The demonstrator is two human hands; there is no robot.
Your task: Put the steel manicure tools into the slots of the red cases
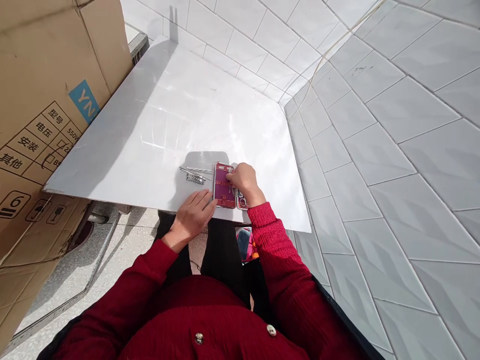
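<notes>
A small manicure case (222, 185) lies unfolded near the table's front edge, its inside purple and red with a row of loops. My left hand (193, 214) rests open on the table, fingers laid out against the case's lower left edge. Over the case's middle, my right hand (244, 181) is closed in a pinch. Whatever sits in its fingertips is too small to make out. Partly hidden beneath that hand, the right half holds scissors (243, 201). Several loose metal manicure tools (195, 176) lie in a small pile left of the case.
The white tabletop (240, 120) runs back to a tiled wall (221, 30), with another tiled wall (375, 150) along its right. A large cardboard box (48, 90) stands at the left edge. A thin cable (324, 57) hangs in the far corner.
</notes>
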